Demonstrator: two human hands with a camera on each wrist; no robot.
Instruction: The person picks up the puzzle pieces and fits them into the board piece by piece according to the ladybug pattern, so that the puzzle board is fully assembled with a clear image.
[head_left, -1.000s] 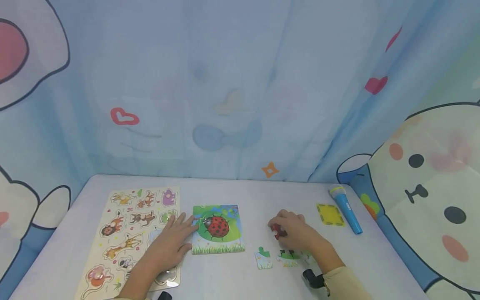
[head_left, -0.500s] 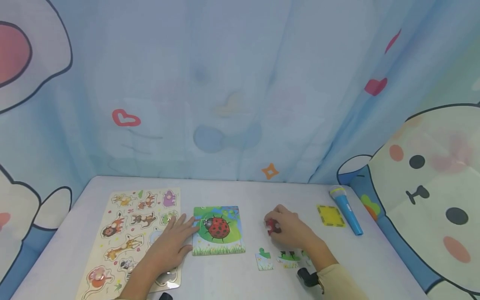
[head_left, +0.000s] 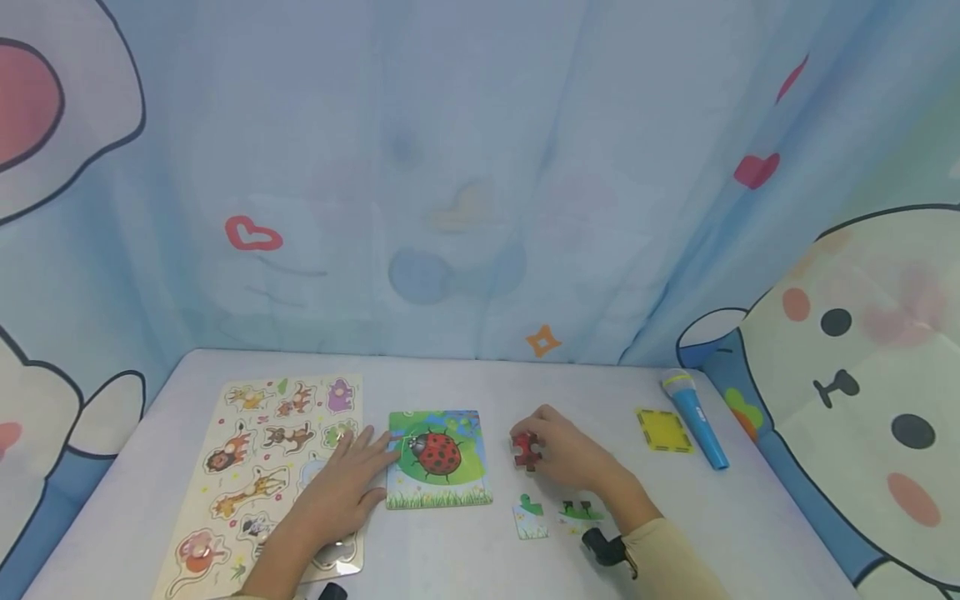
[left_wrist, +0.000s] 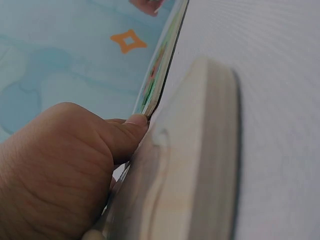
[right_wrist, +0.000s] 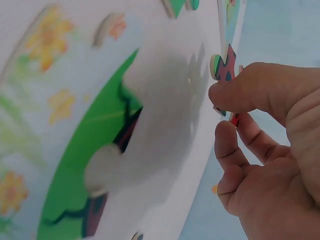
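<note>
red puzzle piece (head_left: 527, 450) pinched by right hand (head_left: 566, 458) (left hand (head_left: 341, 492) flat beside ladybug puzzle (head_left: 438, 458)).

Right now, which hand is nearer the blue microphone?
Right. The right hand holds a red piece left of the microphone; the left hand lies farther off, beside the ladybug puzzle.

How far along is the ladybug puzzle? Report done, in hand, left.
Done: the ladybug puzzle shows most of its picture, steadied by the left hand. In hand: the right hand pinches a red piece. Left: two loose pieces on the table.
</note>
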